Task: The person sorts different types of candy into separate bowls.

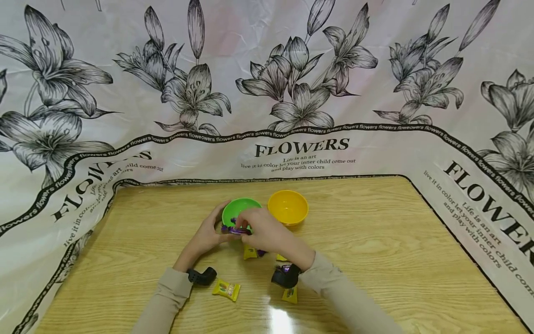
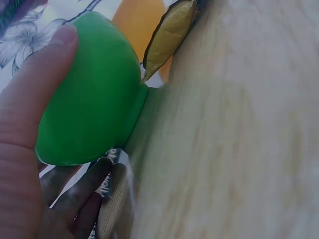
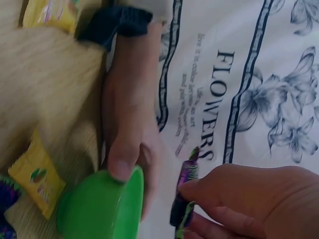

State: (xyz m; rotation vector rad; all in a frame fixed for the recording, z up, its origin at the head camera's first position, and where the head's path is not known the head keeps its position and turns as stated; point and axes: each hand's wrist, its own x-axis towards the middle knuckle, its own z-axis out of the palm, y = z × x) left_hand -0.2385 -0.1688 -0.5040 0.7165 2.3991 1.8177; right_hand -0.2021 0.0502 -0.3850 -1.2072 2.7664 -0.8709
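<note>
My left hand (image 1: pixel 210 232) grips the green bowl (image 1: pixel 243 204) at its left side, with the thumb over the near rim in the right wrist view. A candy in a shiny purple wrapper (image 1: pixel 237 230) is pinched between the thumb and fingers of my right hand (image 1: pixel 267 232), above the bowl's near edge. In the right wrist view the same purple candy (image 3: pixel 188 172) stands apart from the bowl's rim. The left wrist view shows the outer wall of the green bowl (image 2: pixel 94 94) under my thumb. My right hand covers part of the bowl's inside.
Close to the right of the green bowl stands a yellow bowl (image 1: pixel 288 206). Yellow packets lie on the wooden table, one near the left wrist (image 1: pixel 226 290) and another below the right wrist (image 1: pixel 290 295). A purple-wrapped candy (image 1: pixel 261 253) lies beside a yellow packet (image 1: pixel 250 252) near the bowls.
</note>
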